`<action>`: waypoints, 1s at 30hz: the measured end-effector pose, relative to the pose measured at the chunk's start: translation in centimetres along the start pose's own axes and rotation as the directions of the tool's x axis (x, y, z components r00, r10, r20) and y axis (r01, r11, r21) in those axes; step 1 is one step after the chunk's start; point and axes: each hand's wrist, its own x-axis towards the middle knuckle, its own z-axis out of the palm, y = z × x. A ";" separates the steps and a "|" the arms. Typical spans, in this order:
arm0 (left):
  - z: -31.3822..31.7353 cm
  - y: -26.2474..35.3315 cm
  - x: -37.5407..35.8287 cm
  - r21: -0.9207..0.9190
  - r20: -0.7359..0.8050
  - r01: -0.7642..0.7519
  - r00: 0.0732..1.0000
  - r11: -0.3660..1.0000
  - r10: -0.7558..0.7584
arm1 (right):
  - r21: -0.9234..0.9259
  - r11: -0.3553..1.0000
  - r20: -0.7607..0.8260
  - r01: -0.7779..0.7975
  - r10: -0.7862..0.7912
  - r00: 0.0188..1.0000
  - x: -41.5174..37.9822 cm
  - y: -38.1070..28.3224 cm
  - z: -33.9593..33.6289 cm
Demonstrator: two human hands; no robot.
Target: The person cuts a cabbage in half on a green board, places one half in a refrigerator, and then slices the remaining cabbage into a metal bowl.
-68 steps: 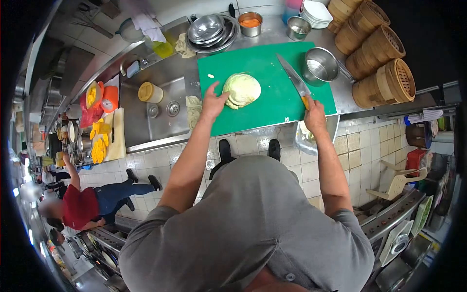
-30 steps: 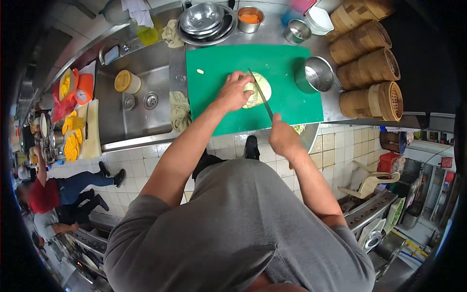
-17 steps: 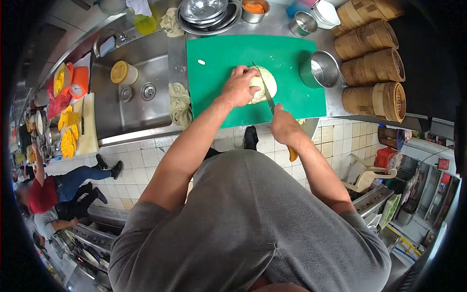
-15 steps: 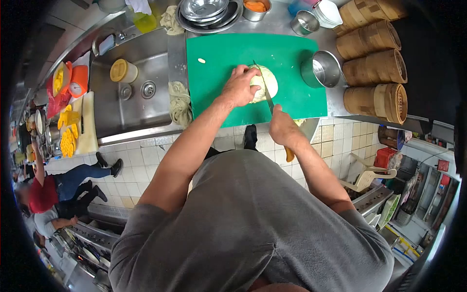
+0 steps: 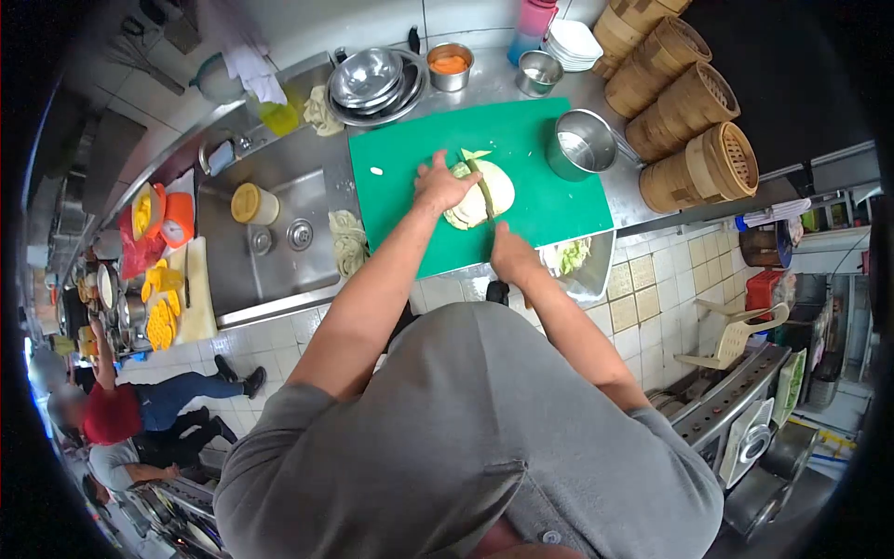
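Note:
A pale cut cabbage (image 5: 498, 189) lies on the green cutting board (image 5: 400, 149). A knife (image 5: 482, 191) lies across it, its blade against the cut face. My right hand (image 5: 512, 253) is closed round the knife's handle at the board's near edge. At the cabbage's left side is my left hand (image 5: 443, 184), its fingers spread and its thumb reaching toward the blade. A thin pale piece (image 5: 475, 154) rests just beyond the cabbage, and a small white bit (image 5: 376, 170) is on the board's left part.
A steel pot (image 5: 579, 144) stands on the board's right, beside bamboo steamers (image 5: 694, 172). Steel bowls (image 5: 368, 79) and a carrot container (image 5: 450, 67) are behind. The sink (image 5: 279, 210) is left. A bin with scraps (image 5: 568, 259) sits below; two people are at far left.
The view has shifted, showing more of the back wall and the scrap bin. My left fingers have spread from their curled hold, and a thin piece now shows beyond the cabbage.

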 end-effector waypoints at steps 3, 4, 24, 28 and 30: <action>-1.8 0.7 -0.4 -0.396 0.222 0.189 0.969 0.898 -0.106 | -0.034 0.999 -0.036 -0.022 0.021 0.999 -1.4 3.2 0.2; -2.4 0.6 -0.8 -0.500 0.306 0.271 0.944 0.823 -0.125 | -0.062 0.997 -0.033 -0.038 0.036 0.999 -1.7 3.8 0.0; 2.0 -11.9 -3.0 -0.726 -0.362 -0.477 0.878 0.496 0.314 | -0.038 0.997 -0.129 0.073 -0.077 0.989 -4.3 3.4 -0.3; 2.1 -10.7 -6.3 -0.610 -0.402 -0.521 0.853 0.597 0.333 | -0.099 0.990 -0.020 0.096 -0.099 0.995 -6.9 0.2 -2.2; 2.4 -10.8 -6.9 -0.537 -0.417 -0.525 0.846 0.660 0.333 | -0.154 0.982 -0.011 0.113 -0.116 0.993 -8.0 -1.4 -3.1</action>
